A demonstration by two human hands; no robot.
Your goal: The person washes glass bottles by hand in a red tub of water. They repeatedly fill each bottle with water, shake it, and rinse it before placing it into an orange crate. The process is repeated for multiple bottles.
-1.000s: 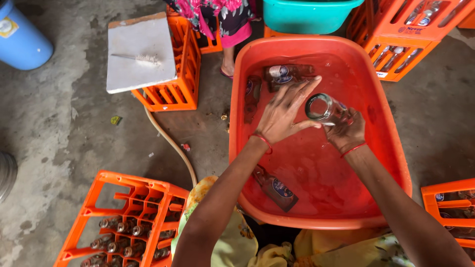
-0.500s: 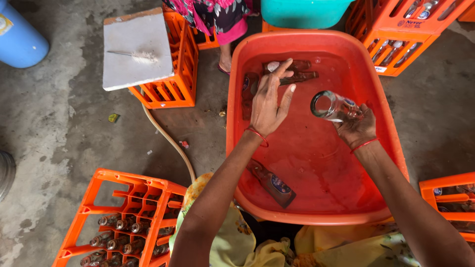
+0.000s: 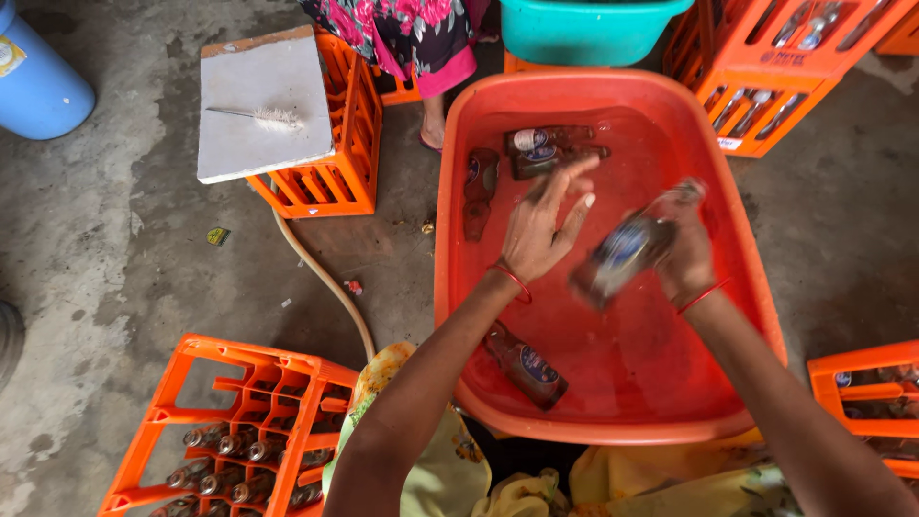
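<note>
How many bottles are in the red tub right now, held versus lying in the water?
Held in the right hand, blurred bottle: 1
Lying in the red tub, far end: 3
Lying at near edge: 1
Total: 5

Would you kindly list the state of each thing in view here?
Right hand: grips a bottle.
Bottle: tilted, blurred, above the water.
Left hand: open, fingers spread, empty.
Red tub: holds water and sunken bottles.
Brush: lying on a board.
Left crate: partly filled with bottles.
</note>
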